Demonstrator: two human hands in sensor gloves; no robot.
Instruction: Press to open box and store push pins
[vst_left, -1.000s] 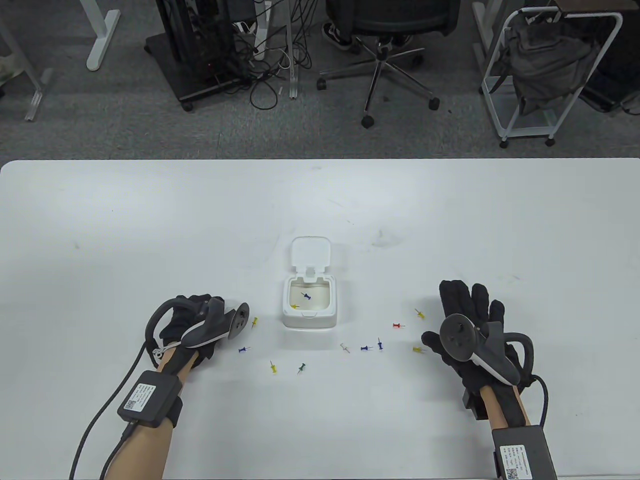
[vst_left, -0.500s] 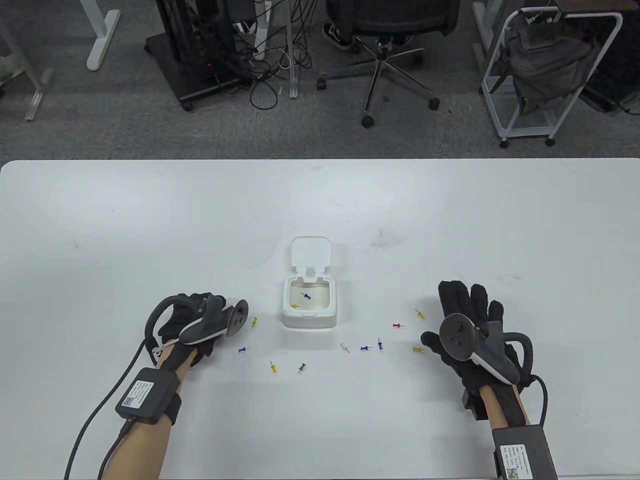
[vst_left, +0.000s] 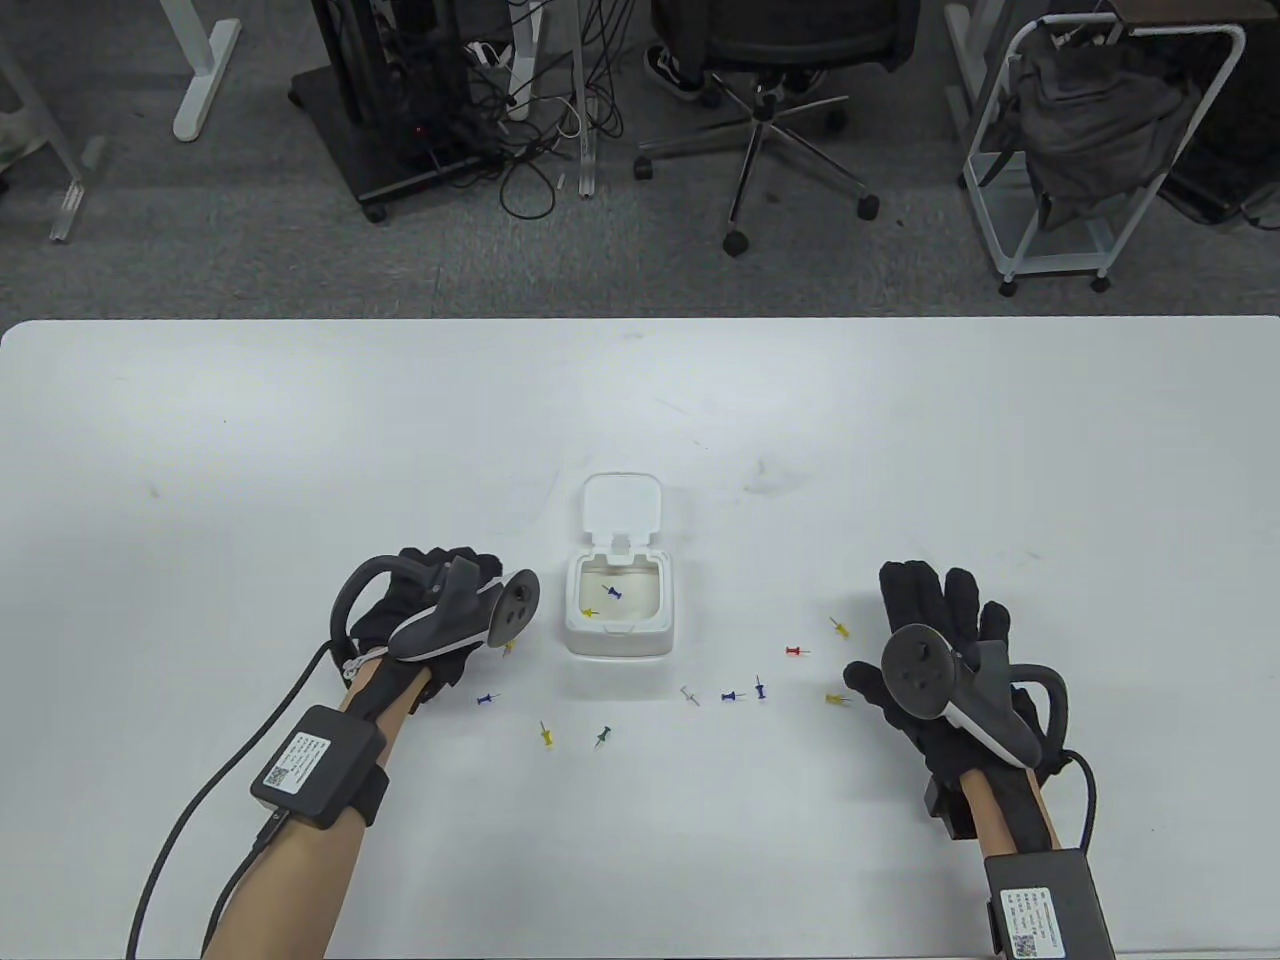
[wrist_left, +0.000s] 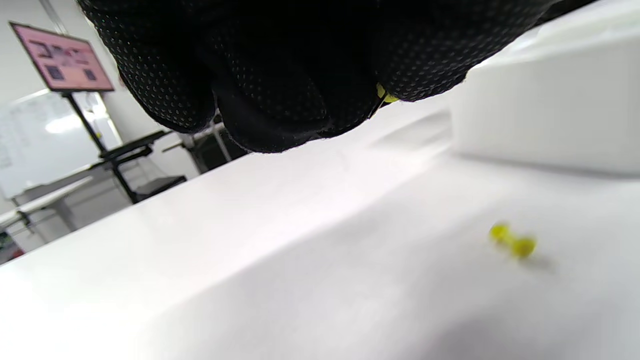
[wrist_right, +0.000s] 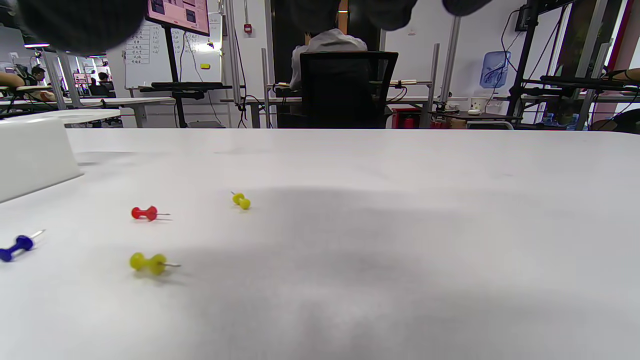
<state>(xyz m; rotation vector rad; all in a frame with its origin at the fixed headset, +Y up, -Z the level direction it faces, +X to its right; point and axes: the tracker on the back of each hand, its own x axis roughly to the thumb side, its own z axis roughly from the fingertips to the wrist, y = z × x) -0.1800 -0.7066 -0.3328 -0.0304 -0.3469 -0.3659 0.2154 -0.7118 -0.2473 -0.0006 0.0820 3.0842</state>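
The white box (vst_left: 617, 640) stands open at mid-table, its lid (vst_left: 622, 503) tipped back. A blue pin (vst_left: 613, 592) and a yellow pin (vst_left: 589, 611) lie inside. My left hand (vst_left: 450, 572) hovers just left of the box. In the left wrist view its fingertips (wrist_left: 300, 110) pinch a yellow push pin (wrist_left: 384, 96), with the box wall (wrist_left: 545, 120) close by on the right. My right hand (vst_left: 940, 620) rests flat on the table, fingers spread and empty, right of the loose pins.
Several loose pins lie in front of the box: yellow (vst_left: 508, 648), blue (vst_left: 487, 698), yellow (vst_left: 546, 737), green (vst_left: 602, 737), white (vst_left: 689, 693), two blue (vst_left: 745, 692), red (vst_left: 795, 651), and two yellow (vst_left: 838, 627) near my right hand.
My left hand has lifted and moved up and to the right, close to the box's left side. The right hand and the loose pins have not moved.
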